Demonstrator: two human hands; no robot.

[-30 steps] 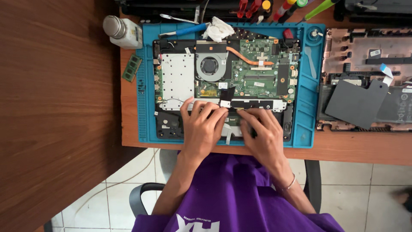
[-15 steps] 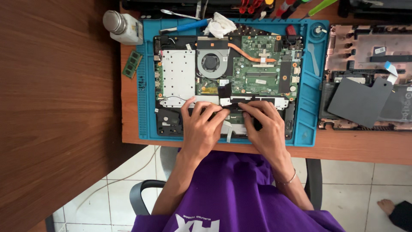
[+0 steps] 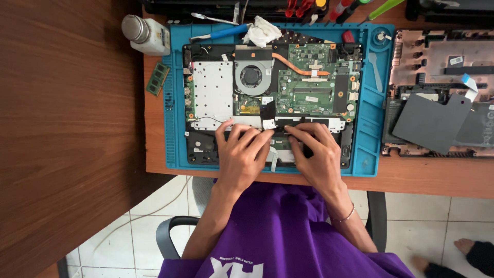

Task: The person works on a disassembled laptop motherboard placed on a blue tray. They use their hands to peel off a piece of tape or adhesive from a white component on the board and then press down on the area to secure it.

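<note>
- Both hands are laid on the near edge of the open laptop (image 3: pixel 267 98); the left hand (image 3: pixel 242 157) is spread flat with its fingers fanned out, and nothing is seen held in it.
- A thin black strip (image 3: pixel 280 133) is pinched by the fingertips of the right hand (image 3: pixel 316 154), just beside the left fingertips.
- What lies under the palms cannot be told.
- The laptop is set on a blue mat (image 3: pixel 368 149), and the mat is set on a brown surface (image 3: pixel 437 177).
- The laptop is seen with its cover off: a green board (image 3: pixel 314 90), a round grey fan (image 3: pixel 252 76), an orange pipe (image 3: pixel 298 61) and a silver plate (image 3: pixel 212 92) are shown.
- The laptop is judged to be stiff and a bit heavy, so it is best held by its outer edges.
- The board is judged easy to break, so it should not be pressed or bent.
- The strip is judged to be light, thin and bendy; it is best held softly near its end and not tugged hard.
- A white bottle (image 3: pixel 146 35) and a small green chip (image 3: pixel 157 79) are seen near the mat's far left corner.
</note>
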